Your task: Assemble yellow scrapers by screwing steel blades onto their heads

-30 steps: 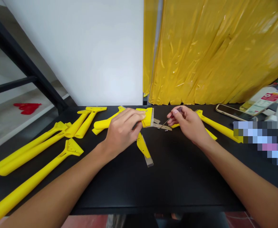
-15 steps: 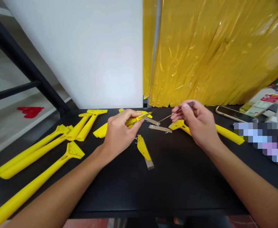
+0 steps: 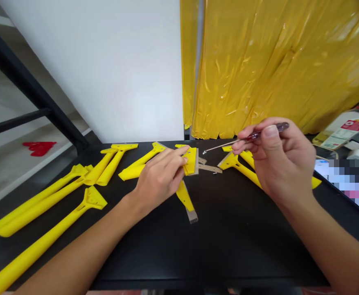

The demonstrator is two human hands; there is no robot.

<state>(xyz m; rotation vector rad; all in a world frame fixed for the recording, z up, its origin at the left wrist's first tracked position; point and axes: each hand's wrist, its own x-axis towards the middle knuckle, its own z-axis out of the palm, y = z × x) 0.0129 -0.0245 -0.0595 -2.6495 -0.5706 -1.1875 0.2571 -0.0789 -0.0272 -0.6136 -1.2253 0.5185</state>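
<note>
In my left hand (image 3: 161,174), closed, is a yellow scraper (image 3: 190,161), its head turned flat toward me with a metal blade (image 3: 197,167) along the edge. My right hand (image 3: 283,159) grips a screwdriver (image 3: 256,134) with a dark red handle. A small screw (image 3: 204,152) sits at the screwdriver's tip, a short gap from the scraper head. Below my left hand lies a yellow blade piece (image 3: 184,198) with a metal strip. Loose blades (image 3: 210,168) and another screw (image 3: 215,173) rest on the table behind.
Several yellow scrapers (image 3: 53,227) lie on the black table (image 3: 222,254) at left, others (image 3: 228,161) near my right hand. At right are a lit phone (image 3: 322,167) and a bottle (image 3: 339,131). A white panel (image 3: 120,73) and yellow plastic sheeting (image 3: 259,73) stand behind.
My left hand has turned the scraper so its head's flat face shows. My right hand has come nearer and moved right, lifting the screwdriver with a screw at its tip.
</note>
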